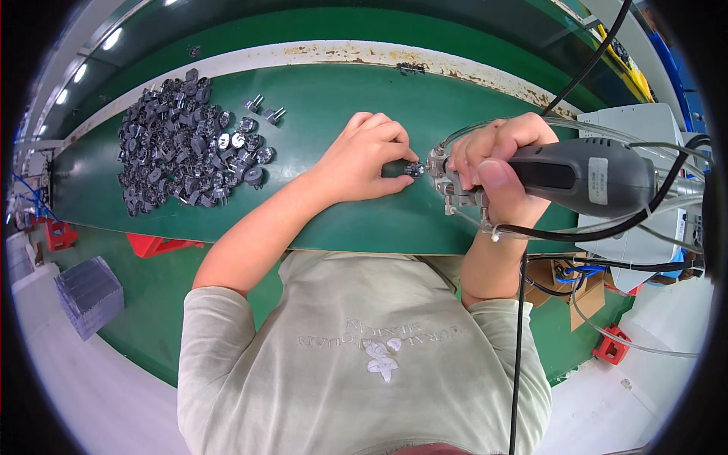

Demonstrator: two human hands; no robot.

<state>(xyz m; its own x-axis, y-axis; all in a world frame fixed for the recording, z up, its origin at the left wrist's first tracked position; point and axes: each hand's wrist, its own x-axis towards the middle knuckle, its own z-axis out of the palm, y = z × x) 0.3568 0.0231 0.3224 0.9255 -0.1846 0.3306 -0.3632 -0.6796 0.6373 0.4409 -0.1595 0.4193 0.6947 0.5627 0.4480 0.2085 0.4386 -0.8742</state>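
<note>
My left hand (368, 158) lies on the green bench top, its thumb and forefinger closed round a small dark part with metal bits (414, 170). My right hand (502, 168) is wrapped round the front of a dark grey handheld power screwdriver (584, 176), which lies almost level. The tool's metal head (441, 171), fitted with clear hoses, points left at the small part. A narrow gap seems to lie between them; whether the tip touches cannot be made out.
A big heap of small dark parts with metal pins (178, 144) covers the bench's left side. Two loose parts (264, 108) lie beside it. A light grey machine box (637, 125) stands at the right. Cables and hoses (667, 189) trail from the tool. A worn white ledge (326, 51) runs along the back.
</note>
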